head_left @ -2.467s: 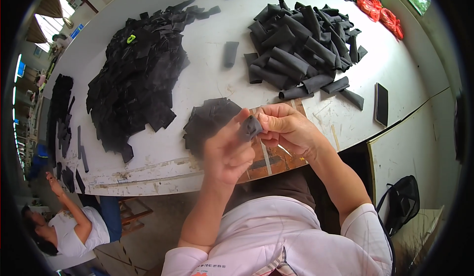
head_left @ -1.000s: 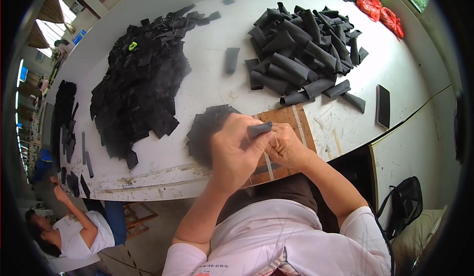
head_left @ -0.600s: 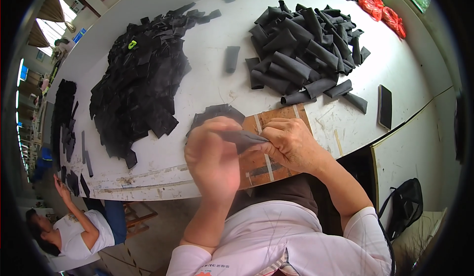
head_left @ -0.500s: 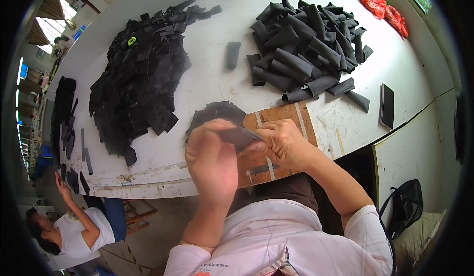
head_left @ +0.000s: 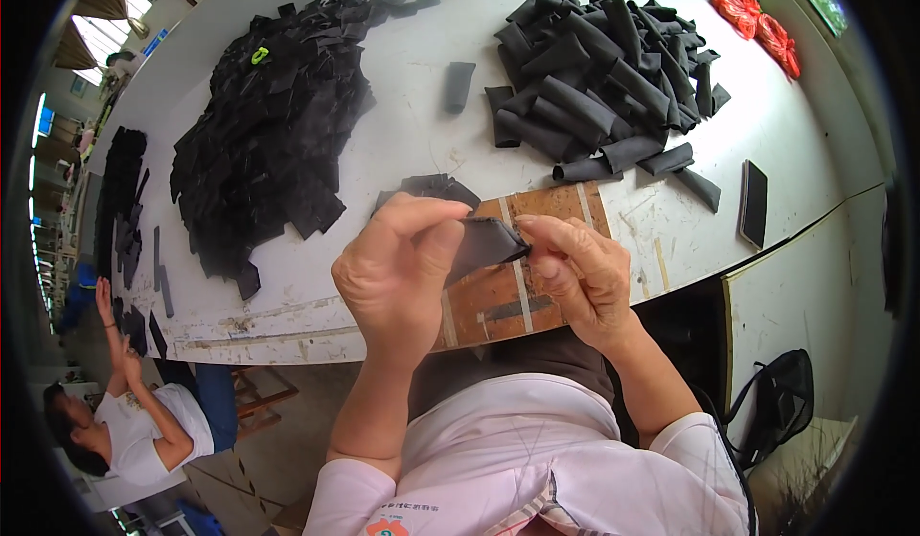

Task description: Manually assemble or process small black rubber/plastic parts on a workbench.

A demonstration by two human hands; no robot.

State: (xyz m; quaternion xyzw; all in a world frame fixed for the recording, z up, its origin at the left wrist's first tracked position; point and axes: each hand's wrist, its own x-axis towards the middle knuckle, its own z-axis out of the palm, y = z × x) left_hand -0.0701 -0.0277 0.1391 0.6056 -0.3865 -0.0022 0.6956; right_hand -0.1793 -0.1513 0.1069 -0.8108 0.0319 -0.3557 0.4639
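Both my hands hold one dark grey fabric piece (head_left: 486, 243) above a brown board (head_left: 484, 301) near the table's front edge. My left hand (head_left: 395, 258) is closed, thumb and fingers pinching the piece's left side. At its right end my right hand (head_left: 582, 273) pinches a corner. The piece looks folded or tubular, with its edge facing up. Just beyond my left hand lies a small stack of dark fabric pieces (head_left: 436, 189), partly covered by that hand. A single grey fabric tube (head_left: 459, 88) lies farther off on the white table.
A wide heap of flat black pieces (head_left: 273, 124) spreads on the left, a yellow-green scrap (head_left: 259, 56) on it. Rolled dark tubes (head_left: 594, 76) are piled at the far right. A phone (head_left: 753, 205) and red plastic bags (head_left: 757, 28) lie rightward. Another person (head_left: 144, 426) sits at left.
My hands have drawn apart a little, and the fabric piece between them shows more of its length. My right hand has turned from a bunched grip to a fingertip pinch.
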